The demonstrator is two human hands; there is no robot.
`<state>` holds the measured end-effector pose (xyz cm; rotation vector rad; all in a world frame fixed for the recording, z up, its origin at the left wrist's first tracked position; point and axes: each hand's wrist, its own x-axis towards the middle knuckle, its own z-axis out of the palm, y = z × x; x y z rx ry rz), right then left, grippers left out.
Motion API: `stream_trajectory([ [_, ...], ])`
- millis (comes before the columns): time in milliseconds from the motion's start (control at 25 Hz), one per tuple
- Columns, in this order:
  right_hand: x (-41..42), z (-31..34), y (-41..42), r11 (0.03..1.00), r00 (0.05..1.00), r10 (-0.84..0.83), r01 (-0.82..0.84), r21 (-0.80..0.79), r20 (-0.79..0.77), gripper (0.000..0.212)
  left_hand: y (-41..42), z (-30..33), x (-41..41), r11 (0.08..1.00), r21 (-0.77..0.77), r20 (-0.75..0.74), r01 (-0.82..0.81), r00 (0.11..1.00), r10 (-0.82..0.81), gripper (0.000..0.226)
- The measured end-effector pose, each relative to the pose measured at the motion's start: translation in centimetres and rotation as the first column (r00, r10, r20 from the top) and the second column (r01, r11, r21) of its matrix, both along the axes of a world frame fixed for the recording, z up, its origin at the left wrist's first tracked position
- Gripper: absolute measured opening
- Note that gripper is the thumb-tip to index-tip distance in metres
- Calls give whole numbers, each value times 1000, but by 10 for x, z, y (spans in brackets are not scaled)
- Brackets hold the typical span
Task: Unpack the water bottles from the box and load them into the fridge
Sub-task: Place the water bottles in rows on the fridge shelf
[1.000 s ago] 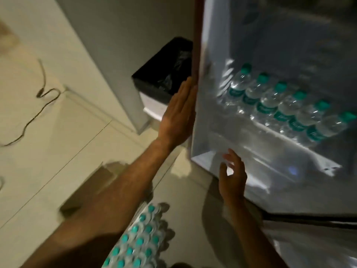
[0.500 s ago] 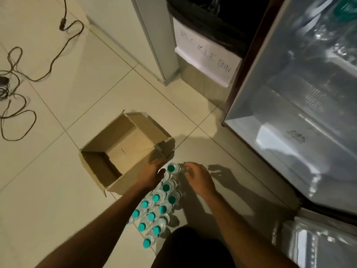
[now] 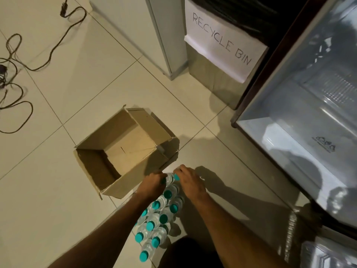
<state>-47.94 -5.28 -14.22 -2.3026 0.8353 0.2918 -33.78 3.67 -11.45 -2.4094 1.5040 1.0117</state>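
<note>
Bottles clustered beside box; left hand, right hand seemingly gripping far bottles, fingers hidden.

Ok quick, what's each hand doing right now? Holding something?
Left hand: fingers curled over the top of a water bottle at the far end of the group.
Right hand: fingers curled down on a neighbouring bottle top there.

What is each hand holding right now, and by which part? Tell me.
Both hands are on the far end of the cluster of water bottles on the floor. The left hand and the right hand each curl over a teal-capped bottle top; the exact grip is hidden.
</note>
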Motion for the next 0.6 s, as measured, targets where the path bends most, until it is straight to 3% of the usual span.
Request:
stream_trajectory([
  [160,-16,1,-2,996,995,-51,57,-64,83,49,-11,10,0,999,-49,-13,-9,1000,8,25],
  [320,-56,43,-9,925,904,-379,372,73,196,42,-41,61,-5,964,-232,-10,130,991,-136,30],
  [480,-108,117,-37,772,713,-635,571,279,299,41,-85,132,-17,818,-466,40,337,932,-360,33],
  [600,-141,191,-64,708,569,-689,661,249,448,37,-133,197,-36,677,-532,102,508,832,-545,34],
])
